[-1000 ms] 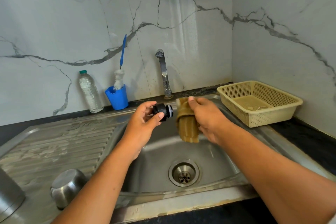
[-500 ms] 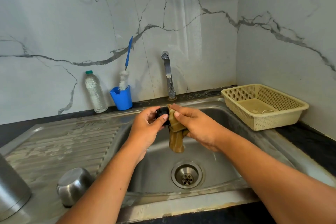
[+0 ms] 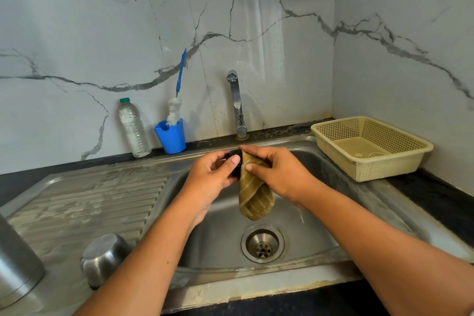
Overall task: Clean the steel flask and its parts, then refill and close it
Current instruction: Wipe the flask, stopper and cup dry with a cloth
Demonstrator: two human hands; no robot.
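Left hand (image 3: 213, 174) grips the black flask stopper (image 3: 234, 159) over the sink (image 3: 307, 244). Right hand (image 3: 279, 174) pinches a striped cloth (image 3: 255, 200) against it, and the cloth's free end hangs above the drain (image 3: 263, 244). Flask body (image 3: 18, 264) stands at far left with a steel cup (image 3: 105, 256) upside down nearby; at the back wall a blue cup (image 3: 171, 138) holds a bottle brush (image 3: 174, 110) beside a capped bottle (image 3: 134, 128), and a basket (image 3: 372, 169) sits right of the sink.

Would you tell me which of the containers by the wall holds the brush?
The blue cup, between the clear plastic bottle and the tap; the brush stands in it. The bottle is capped, and the basket holds no brush.
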